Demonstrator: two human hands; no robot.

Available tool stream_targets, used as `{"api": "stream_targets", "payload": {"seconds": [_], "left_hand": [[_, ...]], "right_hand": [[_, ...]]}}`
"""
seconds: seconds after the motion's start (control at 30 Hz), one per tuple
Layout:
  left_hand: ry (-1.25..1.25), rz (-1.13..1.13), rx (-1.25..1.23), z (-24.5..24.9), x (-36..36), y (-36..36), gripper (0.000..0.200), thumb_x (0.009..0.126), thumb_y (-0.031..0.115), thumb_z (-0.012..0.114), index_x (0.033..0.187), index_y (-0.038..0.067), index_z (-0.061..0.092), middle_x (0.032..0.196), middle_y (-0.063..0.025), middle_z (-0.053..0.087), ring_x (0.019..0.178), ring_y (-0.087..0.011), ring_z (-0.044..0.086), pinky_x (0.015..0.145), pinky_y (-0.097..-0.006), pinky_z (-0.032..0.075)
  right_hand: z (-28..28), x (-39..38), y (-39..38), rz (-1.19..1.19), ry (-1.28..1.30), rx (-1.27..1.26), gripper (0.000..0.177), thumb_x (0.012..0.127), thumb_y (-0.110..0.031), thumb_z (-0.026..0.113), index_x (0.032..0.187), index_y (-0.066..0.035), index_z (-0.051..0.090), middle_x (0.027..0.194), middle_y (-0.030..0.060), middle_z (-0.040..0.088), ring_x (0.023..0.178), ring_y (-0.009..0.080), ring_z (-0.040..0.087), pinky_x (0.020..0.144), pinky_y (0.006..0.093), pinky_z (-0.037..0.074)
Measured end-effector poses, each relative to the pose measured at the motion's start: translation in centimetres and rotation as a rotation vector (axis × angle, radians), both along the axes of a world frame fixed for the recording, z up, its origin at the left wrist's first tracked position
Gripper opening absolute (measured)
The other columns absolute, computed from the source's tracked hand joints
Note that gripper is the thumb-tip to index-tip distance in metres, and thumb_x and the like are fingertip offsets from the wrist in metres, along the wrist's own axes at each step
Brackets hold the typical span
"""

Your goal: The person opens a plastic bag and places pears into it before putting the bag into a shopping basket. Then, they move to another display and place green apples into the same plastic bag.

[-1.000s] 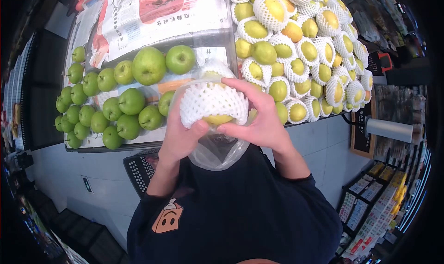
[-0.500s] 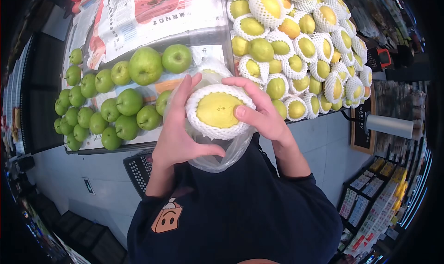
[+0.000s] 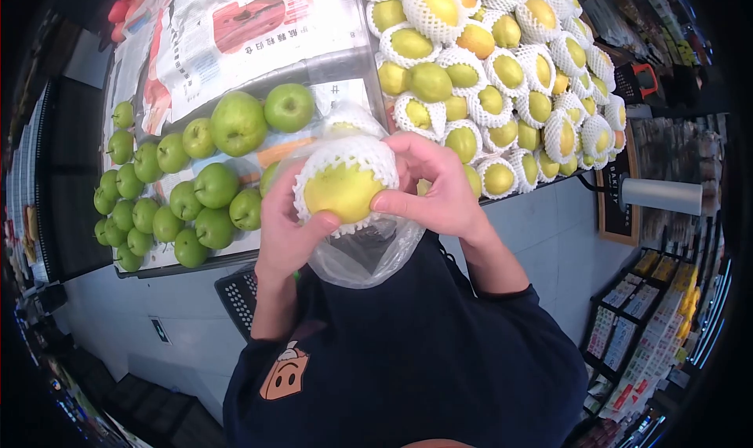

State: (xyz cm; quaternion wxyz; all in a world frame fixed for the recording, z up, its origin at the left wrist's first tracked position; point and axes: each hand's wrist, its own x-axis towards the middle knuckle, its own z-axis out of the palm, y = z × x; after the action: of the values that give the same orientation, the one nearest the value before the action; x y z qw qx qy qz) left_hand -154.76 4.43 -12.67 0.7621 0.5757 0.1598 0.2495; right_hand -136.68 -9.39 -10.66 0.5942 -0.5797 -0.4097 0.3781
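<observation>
A plump yellow fruit (image 3: 337,191) in a white foam net sits between my two hands in front of my chest. My left hand (image 3: 286,216) wraps its left side, the thumb pressed on the lower front of the skin. From the other side my right hand (image 3: 435,185) grips it, thumb on the skin at the net's edge and fingers behind. Around and beneath the fruit hangs a clear plastic bag (image 3: 365,264), its loose edge drooping below my hands. Part of the bag is hidden behind the fruit.
Green apples (image 3: 216,183) stand in rows on the newspaper-lined display at left. Yellow-green fruits (image 3: 502,177) in foam nets are heaped at right. Printed newspaper (image 3: 259,48) covers the back. A metal cylinder (image 3: 663,195) juts out at right, and a black basket (image 3: 237,293) is below.
The fruit has tilted and shifted slightly left, its bare skin now facing more downward. My left hand has closed onto it, its thumb moving from free air to the skin.
</observation>
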Motion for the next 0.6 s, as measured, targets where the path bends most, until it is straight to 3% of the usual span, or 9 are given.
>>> {"api": "stream_targets", "payload": {"seconds": [0.13,0.17,0.23,0.3,0.43,0.53,0.6], "left_hand": [[0.013,0.103,0.029,0.2,0.0,-0.4,0.08,0.075,0.031,0.088,0.135,-0.002,0.046,0.128,-0.0115,0.057,0.116,-0.0199,0.057,0.099,-0.0348,0.046],[0.009,0.15,0.045,0.3,0.2,-0.7,0.082,0.074,0.03,0.089,0.135,-0.002,0.045,0.129,-0.0118,0.056,0.117,-0.0206,0.057,0.099,-0.0355,0.047],[-0.011,0.25,0.158,0.6,0.7,-1.7,0.086,0.069,0.024,0.092,0.134,0.0,0.042,0.13,-0.0121,0.053,0.117,-0.0224,0.056,0.099,-0.0371,0.047],[-0.007,0.336,0.274,0.4,1.0,-2.4,0.093,0.061,0.018,0.096,0.132,0.005,0.038,0.132,-0.0131,0.048,0.121,-0.0251,0.053,0.097,-0.0386,0.048],[-0.015,0.378,0.568,-0.7,1.5,-3.8,0.094,0.056,0.022,0.098,0.13,0.008,0.041,0.141,-0.0149,0.042,0.129,-0.0256,0.047,0.093,-0.0358,0.049],[0.036,0.193,0.498,2.2,1.2,-3.5,0.099,0.054,0.021,0.098,0.134,0.009,0.04,0.146,-0.0161,0.039,0.126,-0.0269,0.051,0.089,-0.0361,0.052],[0.029,0.125,0.437,2.6,0.6,-2.7,0.08,0.061,0.009,0.089,0.131,0.007,0.05,0.14,-0.0171,0.047,0.115,-0.0273,0.061,0.08,-0.0343,0.055]], "right_hand": [[1.4,-0.2,0.2,-0.082,-0.308,0.056,0.065,0.076,-0.016,0.086,0.132,-0.005,0.053,0.096,0.0032,0.061,0.07,0.0054,0.057,0.054,0.0207,0.043],[2.3,-0.8,-0.1,-0.077,-0.221,-0.054,0.075,0.075,-0.021,0.086,0.138,-0.006,0.047,0.118,0.0095,0.056,0.087,0.0127,0.06,0.059,0.0248,0.048],[3.8,-2.0,-0.3,-0.114,-0.254,-0.015,0.084,0.073,-0.025,0.086,0.142,-0.007,0.041,0.128,0.0147,0.052,0.103,0.0226,0.059,0.076,0.0326,0.052],[3.6,-3.0,0.0,-0.157,-0.39,0.091,0.091,0.07,-0.024,0.087,0.144,-0.005,0.038,0.131,0.0172,0.05,0.111,0.0284,0.057,0.086,0.0375,0.05],[2.5,-3.6,0.6,-0.205,-0.489,0.201,0.094,0.066,-0.021,0.088,0.142,-0.003,0.036,0.132,0.0194,0.05,0.119,0.0345,0.054,0.099,0.041,0.045],[2.0,-2.3,-0.5,-0.274,-0.284,0.263,0.093,0.064,-0.019,0.088,0.141,-0.003,0.037,0.131,0.0192,0.05,0.118,0.0343,0.054,0.099,0.0396,0.045],[2.2,0.0,-1.7,-0.415,-0.38,0.348,0.089,0.065,-0.018,0.086,0.139,-0.003,0.039,0.128,0.0187,0.051,0.117,0.0334,0.055,0.099,0.0388,0.045]]}}
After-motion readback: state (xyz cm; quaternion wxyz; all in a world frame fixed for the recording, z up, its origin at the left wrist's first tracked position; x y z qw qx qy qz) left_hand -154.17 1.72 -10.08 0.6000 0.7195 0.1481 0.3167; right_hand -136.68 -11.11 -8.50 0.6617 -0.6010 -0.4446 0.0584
